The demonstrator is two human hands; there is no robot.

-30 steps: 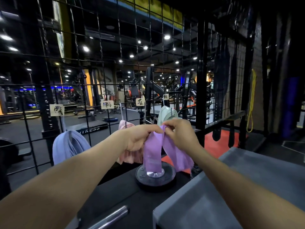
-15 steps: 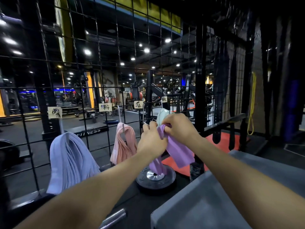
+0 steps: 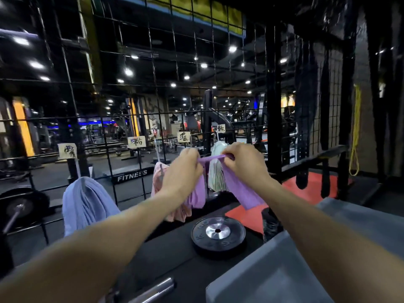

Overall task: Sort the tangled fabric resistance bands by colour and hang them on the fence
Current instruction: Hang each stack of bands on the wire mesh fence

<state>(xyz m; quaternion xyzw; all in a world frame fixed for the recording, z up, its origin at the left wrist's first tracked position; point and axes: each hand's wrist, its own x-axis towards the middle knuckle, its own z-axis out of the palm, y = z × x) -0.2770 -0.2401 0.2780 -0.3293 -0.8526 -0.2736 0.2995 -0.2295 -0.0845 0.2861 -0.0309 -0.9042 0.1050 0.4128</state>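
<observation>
Both hands grip the purple band (image 3: 238, 189), the left hand (image 3: 182, 171) and right hand (image 3: 242, 162) stretching its top edge before the fence (image 3: 153, 88), between the pink bands (image 3: 158, 178) and pale green bands (image 3: 216, 176). A loosened pinch could drop it onto the weight plate (image 3: 218, 234), or it may land with the wrong colour.

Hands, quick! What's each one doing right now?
Left hand: closed, pinching the purple band.
Right hand: closed, pinching the same purple band.
</observation>
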